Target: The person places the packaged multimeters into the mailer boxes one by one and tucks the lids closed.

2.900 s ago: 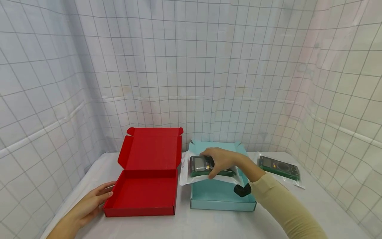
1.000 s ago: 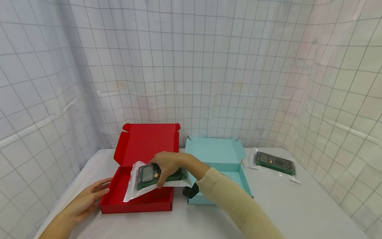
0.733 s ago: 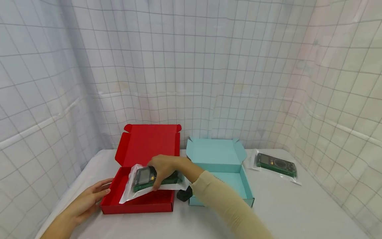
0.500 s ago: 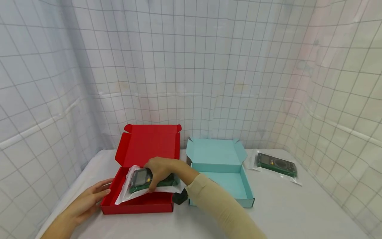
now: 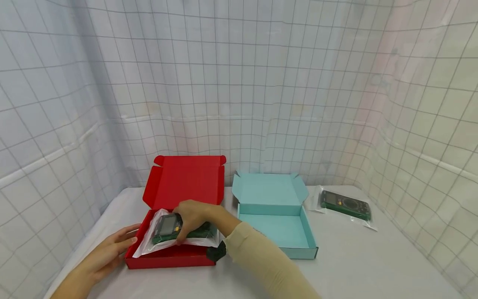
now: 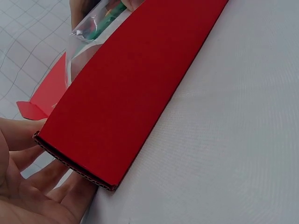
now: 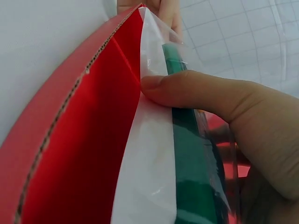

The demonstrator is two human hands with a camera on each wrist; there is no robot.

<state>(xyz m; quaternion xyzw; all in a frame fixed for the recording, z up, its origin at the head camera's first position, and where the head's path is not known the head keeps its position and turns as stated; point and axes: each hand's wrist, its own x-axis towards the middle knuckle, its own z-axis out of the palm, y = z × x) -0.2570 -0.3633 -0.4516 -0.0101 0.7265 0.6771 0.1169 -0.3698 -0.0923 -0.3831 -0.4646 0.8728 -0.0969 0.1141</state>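
My right hand (image 5: 190,216) grips a green multimeter in a clear plastic bag (image 5: 166,230) and holds it low inside the open red box (image 5: 169,262). In the right wrist view the thumb (image 7: 205,95) presses the bagged multimeter (image 7: 189,154) next to the red box wall (image 7: 88,140). My left hand (image 5: 108,253) rests with straight fingers against the red box's left front corner; the left wrist view shows these fingers (image 6: 37,186) touching the red box (image 6: 135,84).
An open light-blue box (image 5: 278,224) stands right of the red one. A second bagged green multimeter (image 5: 345,205) lies on the white table (image 5: 373,265) at the far right. Gridded white curtains enclose the table on three sides.
My right hand carried the bagged multimeter from over the blue box leftward and down into the red box. The left hand stayed at the red box's corner.
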